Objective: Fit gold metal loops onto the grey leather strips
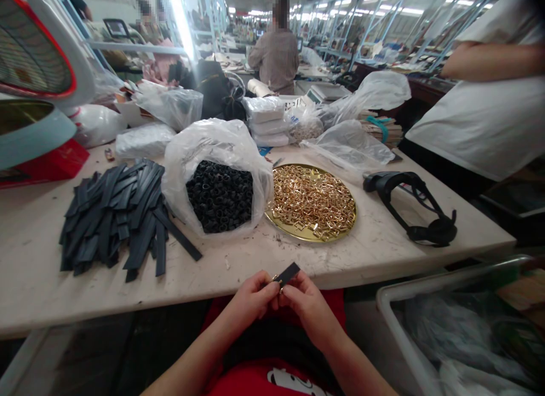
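Observation:
Just off the table's front edge, my left hand (256, 296) and my right hand (304, 299) meet, fingers closed around a short dark strap (288, 274). A small gold buckle (276, 279) shows at the strap's lower end, by my left fingertips; exactly how the strap passes through it is hidden. Beyond my hands, a round gold tray (293, 232) bears a heap of gold buckles (315, 197). Left of it, an open plastic bag (176, 177) holds many small black loops (219, 197). Farther left lies a pile of dark straps (114, 214).
A black headband-like frame (415, 208) lies at the table's right. Stacked white packets (267, 120) and plastic bags line the back. A fan-like device (34, 49) stands far left. A white bin (395, 311) sits low right. One person (489, 100) stands at right, another (276, 49) farther back.

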